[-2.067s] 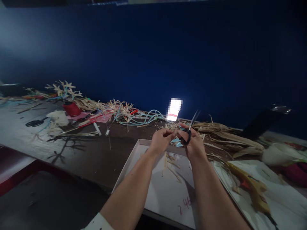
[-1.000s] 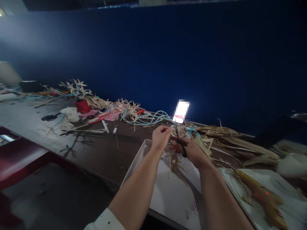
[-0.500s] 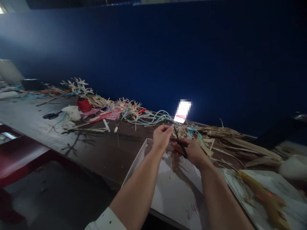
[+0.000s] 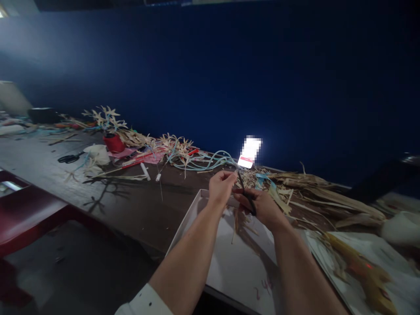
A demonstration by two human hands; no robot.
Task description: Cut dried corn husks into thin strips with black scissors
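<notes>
Above the back part of a white box point(image 4: 243, 280), my right hand point(image 4: 264, 208) grips dark-handled scissors point(image 4: 248, 199). Their blades point up and away, close beside my left hand's fingertips. My left hand point(image 4: 221, 187) is closed in a pinch; what it holds is too small and hidden to name. Pale cut strips point(image 4: 243, 225) of dried husk lie in the box under my hands. Just beyond my fingers are small husk scraps point(image 4: 247, 179) on the dark table point(image 4: 138, 205).
A glowing phone point(image 4: 246, 162) leans at the blue wall. Dried husks point(image 4: 328, 192) and a yellow glue gun point(image 4: 364, 275) lie at right. Leftward are pale-blue stems point(image 4: 203, 164) with husk flowers point(image 4: 177, 144), a red thread spool point(image 4: 113, 143), other scissors point(image 4: 70, 157) and a red stool point(image 4: 33, 214).
</notes>
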